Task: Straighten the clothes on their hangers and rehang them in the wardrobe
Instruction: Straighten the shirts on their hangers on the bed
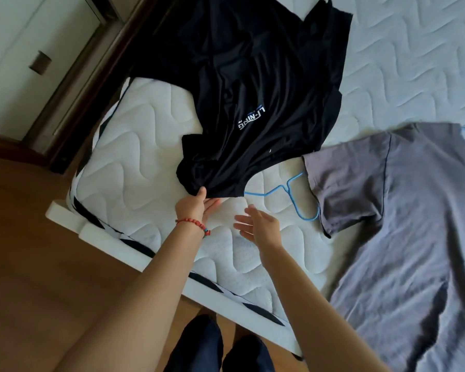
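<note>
Black T-shirt (253,103) spread crumpled across white quilted mattress (134,146), white printed lettering on the chest, hem end toward the far side, collar end nearest the hands. Left hand (196,208) at the shirt's near edge, thumb tip touching the fabric, fingers straight and loose below it, palm turned inward; no grip on the cloth visible. Red bead bracelet (192,224) on left wrist. Right hand (258,226) above the mattress, just beside the left, fingers spread and relaxed, holding nothing, not touching the shirt. Blue hanger (293,191) flat on the mattress between the two shirts, one end running under the black shirt's edge, the other under the sleeve of grey T-shirt (408,210). Grey shirt lying flat to the right. Wooden floor (38,264) at left, dark trouser legs (199,347) at bottom.
</note>
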